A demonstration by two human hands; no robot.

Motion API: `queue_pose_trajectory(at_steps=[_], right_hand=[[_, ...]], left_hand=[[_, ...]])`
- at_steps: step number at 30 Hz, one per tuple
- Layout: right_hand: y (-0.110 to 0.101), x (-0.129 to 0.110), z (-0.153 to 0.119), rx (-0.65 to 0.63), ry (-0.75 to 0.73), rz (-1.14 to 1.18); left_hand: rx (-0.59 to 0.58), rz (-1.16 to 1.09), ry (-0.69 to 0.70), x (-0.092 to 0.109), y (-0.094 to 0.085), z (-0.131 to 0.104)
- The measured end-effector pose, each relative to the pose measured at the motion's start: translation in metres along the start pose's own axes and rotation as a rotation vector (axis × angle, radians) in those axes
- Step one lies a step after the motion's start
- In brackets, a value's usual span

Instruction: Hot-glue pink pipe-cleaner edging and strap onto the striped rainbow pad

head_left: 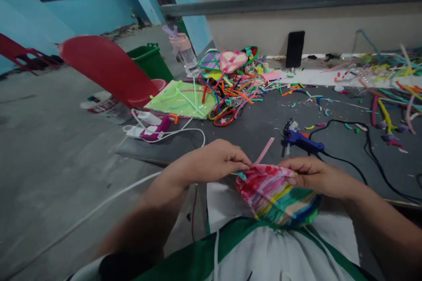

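A rounded piece with fuzzy pink, red, yellow, green and blue stripes (275, 195), apparently made of pipe cleaners, is held just above my lap. At its upper left edge, the fingers of my left hand (219, 160) are pinched together. A short teal bit (242, 176) pokes out under those fingertips. My right hand (313, 175) grips the upper right rim, thumb in front and fingers behind. From the top edge a pale pink strip (264, 151) sticks up. Beyond my right hand, a blue glue gun (301, 138) lies on the dark table.
Loose pipe cleaners (227, 90) and heart-shaped pieces (233, 60) are heaped at the back, beside a clear bottle (186, 55). A phone (294, 49) leans upright on the wall. Black cord crosses the right side; a purple power strip (156, 128) and red chair (102, 68) are left.
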State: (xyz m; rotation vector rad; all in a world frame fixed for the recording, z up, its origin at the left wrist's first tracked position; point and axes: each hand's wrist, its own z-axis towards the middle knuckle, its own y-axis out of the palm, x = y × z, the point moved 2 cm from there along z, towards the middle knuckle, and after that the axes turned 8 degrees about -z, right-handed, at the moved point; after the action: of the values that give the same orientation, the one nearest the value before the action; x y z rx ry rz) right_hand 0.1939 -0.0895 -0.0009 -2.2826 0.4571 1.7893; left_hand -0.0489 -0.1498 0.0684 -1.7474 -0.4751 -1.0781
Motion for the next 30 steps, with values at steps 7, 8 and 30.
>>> queue_pose_trajectory(at_steps=[7, 8, 30], right_hand=[[-0.009, 0.020, -0.005, 0.009, 0.077, 0.056], [-0.008, 0.020, -0.006, 0.019, 0.071, 0.044], [0.021, 0.003, -0.015, 0.124, -0.084, -0.542]], left_hand=[[0.144, 0.111, -0.026, 0.006, -0.007, -0.002], [0.284, 0.176, 0.021, 0.008, -0.006, -0.007], [0.354, 0.481, 0.279, -0.012, 0.063, -0.029]])
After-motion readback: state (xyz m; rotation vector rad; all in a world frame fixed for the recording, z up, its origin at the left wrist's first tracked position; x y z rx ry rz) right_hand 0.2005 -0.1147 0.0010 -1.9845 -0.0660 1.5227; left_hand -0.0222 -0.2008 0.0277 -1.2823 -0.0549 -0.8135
